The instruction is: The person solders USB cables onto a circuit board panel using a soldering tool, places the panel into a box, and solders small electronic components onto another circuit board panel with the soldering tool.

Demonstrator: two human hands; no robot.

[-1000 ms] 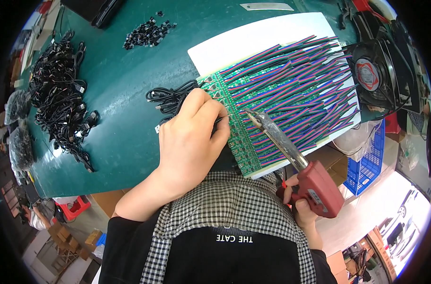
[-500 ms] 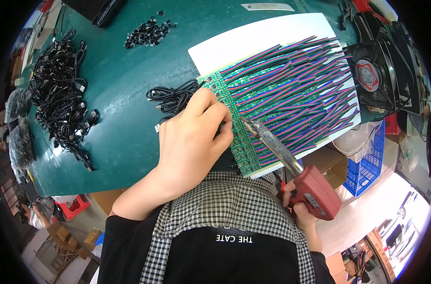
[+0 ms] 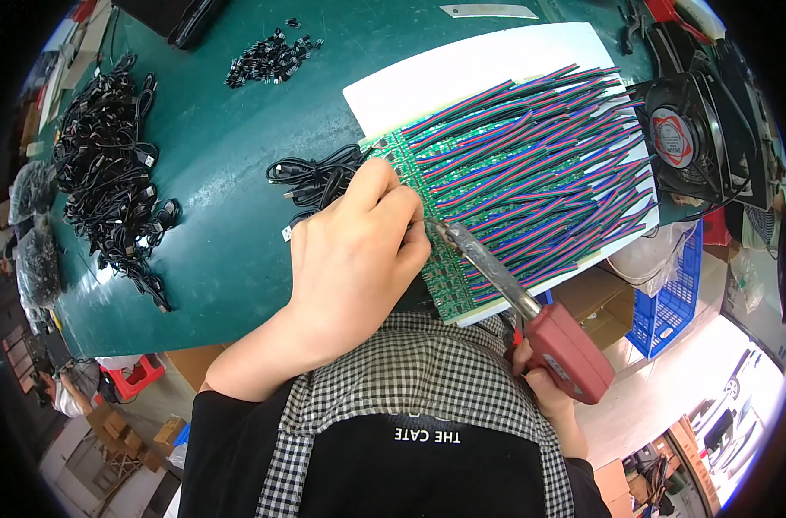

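My left hand [image 3: 350,259] is closed in a pinch at the left edge of a sheet of green circuit boards [image 3: 449,281]. Whatever its fingertips hold is hidden behind the fingers. Black cables [image 3: 320,168] with USB plugs lie on the table beside this hand and partly behind it. My right hand [image 3: 548,393] grips a soldering iron [image 3: 570,354] by its dark red handle. The iron's metal barrel slants up and left, its tip close to my left fingertips over the boards. Rows of red, blue, green and black wires [image 3: 531,173] stretch rightward from the boards.
A white board [image 3: 479,69] lies under the circuit boards on the green table [image 3: 220,173]. To the left is a heap of black cables [image 3: 108,173]; small black parts [image 3: 272,60] are piled at the back. A fan [image 3: 682,134] stands at right, above a blue crate [image 3: 665,311].
The soldering iron has shifted slightly left, bringing its tip nearer my left fingertips. My left hand has barely moved, staying pinched at the board edge.
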